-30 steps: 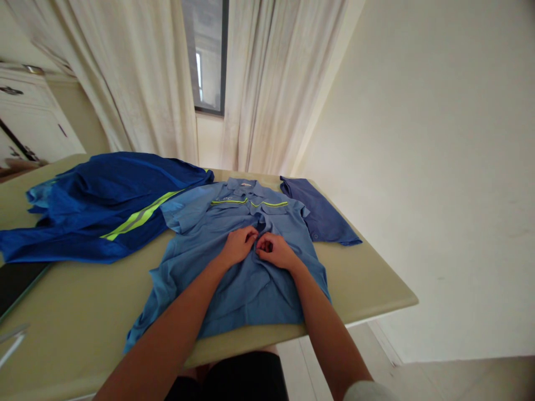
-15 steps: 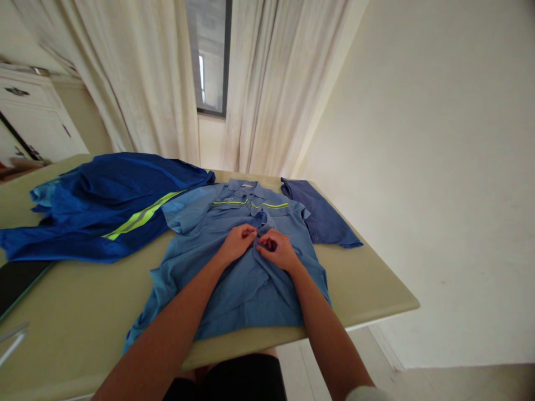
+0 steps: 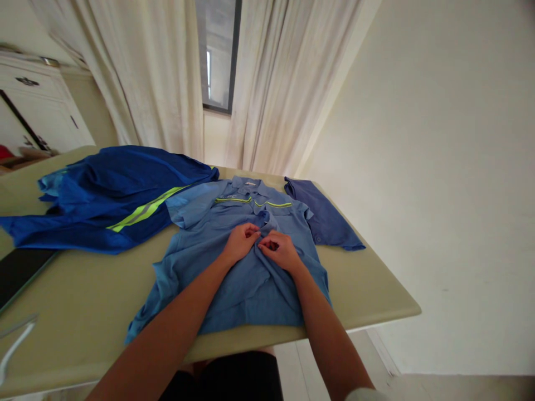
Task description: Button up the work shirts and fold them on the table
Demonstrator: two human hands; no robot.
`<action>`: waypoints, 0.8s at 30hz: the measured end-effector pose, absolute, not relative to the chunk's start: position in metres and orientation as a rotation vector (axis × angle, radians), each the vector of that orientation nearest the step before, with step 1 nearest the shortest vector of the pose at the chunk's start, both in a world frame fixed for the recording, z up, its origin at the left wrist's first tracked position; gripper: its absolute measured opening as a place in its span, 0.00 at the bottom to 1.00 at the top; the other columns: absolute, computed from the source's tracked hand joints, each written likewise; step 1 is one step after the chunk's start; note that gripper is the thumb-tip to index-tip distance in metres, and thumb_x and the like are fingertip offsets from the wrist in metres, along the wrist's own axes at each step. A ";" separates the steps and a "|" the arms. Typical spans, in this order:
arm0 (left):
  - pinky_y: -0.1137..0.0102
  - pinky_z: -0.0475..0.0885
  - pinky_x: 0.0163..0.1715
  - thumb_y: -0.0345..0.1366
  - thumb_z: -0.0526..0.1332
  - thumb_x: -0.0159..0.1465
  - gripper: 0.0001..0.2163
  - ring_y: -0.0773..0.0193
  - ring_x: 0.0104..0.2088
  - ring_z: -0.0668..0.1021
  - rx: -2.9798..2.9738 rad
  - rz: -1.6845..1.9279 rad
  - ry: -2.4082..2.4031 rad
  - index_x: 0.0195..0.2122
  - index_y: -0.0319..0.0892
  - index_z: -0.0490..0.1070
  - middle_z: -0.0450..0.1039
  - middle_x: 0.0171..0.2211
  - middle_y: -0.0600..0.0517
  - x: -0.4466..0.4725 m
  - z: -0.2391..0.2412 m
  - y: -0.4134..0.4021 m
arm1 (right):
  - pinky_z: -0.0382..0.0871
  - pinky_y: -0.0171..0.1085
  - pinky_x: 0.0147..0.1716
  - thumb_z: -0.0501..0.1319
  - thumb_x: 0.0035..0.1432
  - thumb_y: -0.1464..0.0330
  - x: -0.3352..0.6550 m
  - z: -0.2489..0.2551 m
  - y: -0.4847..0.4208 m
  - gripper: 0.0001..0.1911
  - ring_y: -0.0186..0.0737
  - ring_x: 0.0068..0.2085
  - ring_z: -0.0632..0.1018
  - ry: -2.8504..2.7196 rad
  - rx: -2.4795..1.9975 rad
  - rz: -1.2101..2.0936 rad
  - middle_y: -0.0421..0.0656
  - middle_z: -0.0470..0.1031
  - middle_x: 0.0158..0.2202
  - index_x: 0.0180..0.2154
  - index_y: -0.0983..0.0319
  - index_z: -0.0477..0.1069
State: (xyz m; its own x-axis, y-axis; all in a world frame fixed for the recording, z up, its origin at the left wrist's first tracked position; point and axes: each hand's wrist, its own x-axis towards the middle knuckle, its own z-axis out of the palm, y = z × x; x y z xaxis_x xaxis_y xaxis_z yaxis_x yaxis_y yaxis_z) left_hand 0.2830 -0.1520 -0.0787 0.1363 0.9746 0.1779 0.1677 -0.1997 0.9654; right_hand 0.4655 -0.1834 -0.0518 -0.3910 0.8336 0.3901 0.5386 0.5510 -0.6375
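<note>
A light blue short-sleeved work shirt [image 3: 234, 303] with yellow-green piping across the chest lies face up, its collar at the far side. At the middle of its front opening, my left hand [image 3: 243, 240] pinches the placket with thumb and fingertips. Close beside it on the right, my right hand [image 3: 281, 249] is also closed on the placket, its fingers curled. The fabric puckers up between the two hands. Any button there is hidden by my fingers or too small to make out.
A dark blue garment [image 3: 137, 172] with a reflective stripe lies on the table [image 3: 368, 295] at left. Folded navy cloth [image 3: 324, 214] lies at right. A dark flat panel [image 3: 25, 273] and a white hanger-like piece [image 3: 16, 345] are at the left edge. A wall [image 3: 451, 167] stands at right.
The view has shifted slightly. Both hands stay at the same place on the placket, with the fingertips moving only a little closer together.
</note>
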 end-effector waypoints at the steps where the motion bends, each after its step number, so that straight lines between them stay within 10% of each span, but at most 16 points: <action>1: 0.67 0.73 0.33 0.39 0.64 0.60 0.08 0.60 0.30 0.81 1.548 1.182 1.150 0.38 0.41 0.76 0.80 0.30 0.50 0.284 -0.078 -0.153 | 0.66 0.36 0.31 0.66 0.60 0.61 0.465 -0.051 -0.184 0.09 0.37 0.28 0.71 -2.085 -1.102 0.550 0.41 0.72 0.28 0.32 0.59 0.79; 17: 0.68 0.74 0.36 0.40 0.63 0.63 0.10 0.62 0.32 0.80 1.712 1.256 1.072 0.41 0.42 0.79 0.81 0.32 0.51 0.286 -0.069 -0.163 | 0.61 0.34 0.26 0.69 0.55 0.58 0.464 -0.063 -0.176 0.13 0.35 0.24 0.67 -1.816 -1.277 0.698 0.36 0.69 0.23 0.30 0.59 0.72; 24: 0.65 0.77 0.39 0.37 0.59 0.64 0.21 0.62 0.35 0.81 1.529 1.107 0.895 0.58 0.39 0.68 0.80 0.37 0.49 0.285 -0.075 -0.159 | 0.65 0.34 0.32 0.71 0.49 0.62 0.469 -0.060 -0.187 0.21 0.36 0.31 0.71 -1.887 -1.228 0.669 0.37 0.72 0.33 0.43 0.60 0.67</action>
State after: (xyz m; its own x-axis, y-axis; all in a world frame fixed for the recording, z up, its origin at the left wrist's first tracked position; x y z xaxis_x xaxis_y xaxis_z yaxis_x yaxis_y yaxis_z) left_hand 0.2852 -0.1593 -0.0749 0.3059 0.9291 0.2077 0.0083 -0.2207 0.9753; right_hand 0.4692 -0.1871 -0.0597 -0.2364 0.9177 0.3192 0.5118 0.3968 -0.7620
